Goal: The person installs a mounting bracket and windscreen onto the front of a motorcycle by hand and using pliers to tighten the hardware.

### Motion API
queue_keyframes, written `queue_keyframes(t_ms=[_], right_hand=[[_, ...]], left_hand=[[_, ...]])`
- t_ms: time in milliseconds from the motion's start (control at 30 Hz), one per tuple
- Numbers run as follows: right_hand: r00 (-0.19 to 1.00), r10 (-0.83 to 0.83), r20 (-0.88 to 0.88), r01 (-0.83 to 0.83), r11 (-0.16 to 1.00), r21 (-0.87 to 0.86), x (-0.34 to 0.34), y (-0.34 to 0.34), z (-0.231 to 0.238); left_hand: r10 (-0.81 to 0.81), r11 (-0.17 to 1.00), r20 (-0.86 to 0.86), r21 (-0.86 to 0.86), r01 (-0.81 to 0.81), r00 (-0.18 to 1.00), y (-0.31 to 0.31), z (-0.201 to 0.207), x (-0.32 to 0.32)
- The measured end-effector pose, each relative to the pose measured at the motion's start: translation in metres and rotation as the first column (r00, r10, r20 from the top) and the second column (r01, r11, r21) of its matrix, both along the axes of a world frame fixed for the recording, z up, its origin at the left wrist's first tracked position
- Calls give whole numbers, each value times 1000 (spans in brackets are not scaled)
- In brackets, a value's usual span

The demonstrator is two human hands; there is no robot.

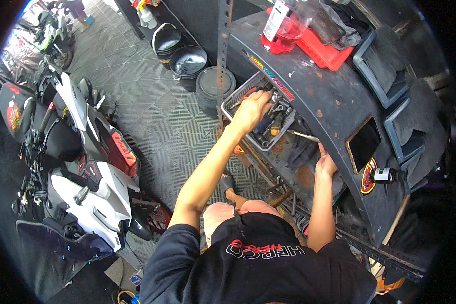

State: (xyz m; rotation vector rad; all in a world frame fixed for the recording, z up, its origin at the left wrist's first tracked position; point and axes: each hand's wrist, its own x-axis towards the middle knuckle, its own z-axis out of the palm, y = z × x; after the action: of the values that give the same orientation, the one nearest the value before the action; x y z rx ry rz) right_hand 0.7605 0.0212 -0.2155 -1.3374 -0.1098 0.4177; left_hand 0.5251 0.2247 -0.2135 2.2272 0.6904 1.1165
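Note:
A grey plastic basket (227,107) full of hand tools sits on the shelf under the counter. My left hand (253,109) reaches into it, thumb and fingers apart over metal sockets (278,104) and other tools. What lies beneath the fingers is hidden. An orange-and-black tool handle (276,124) stands near the basket's right side. My right hand (326,163) is beside the basket, under the counter's edge. Its fingers are curled at the end of a slim metal tool (305,136) that points to the basket; the counter hides part of the grip.
The dark counter (319,109) overhangs the shelf and carries a phone (363,144), a small black bottle (387,176), a red container (281,38) and blue-grey bins (382,93). A rusty upright post (222,61) stands near black buckets (188,61). A white scooter (98,197) is parked left.

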Motion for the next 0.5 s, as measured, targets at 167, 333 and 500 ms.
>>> queue_keyframes(t_ms=[167,333,500], right_hand=[[963,86,254,-100,994,46,-2,16,-14],[770,227,596,-43,951,-307,-1,32,-12],[815,253,522,-182,966,-184,3,49,-15]], left_hand=[[1,972,177,-233,41,984,-46,51,-47],[-65,756,363,-591,283,930,-93,75,-83],[-63,608,576,-626,489,815,-131,92,-108]])
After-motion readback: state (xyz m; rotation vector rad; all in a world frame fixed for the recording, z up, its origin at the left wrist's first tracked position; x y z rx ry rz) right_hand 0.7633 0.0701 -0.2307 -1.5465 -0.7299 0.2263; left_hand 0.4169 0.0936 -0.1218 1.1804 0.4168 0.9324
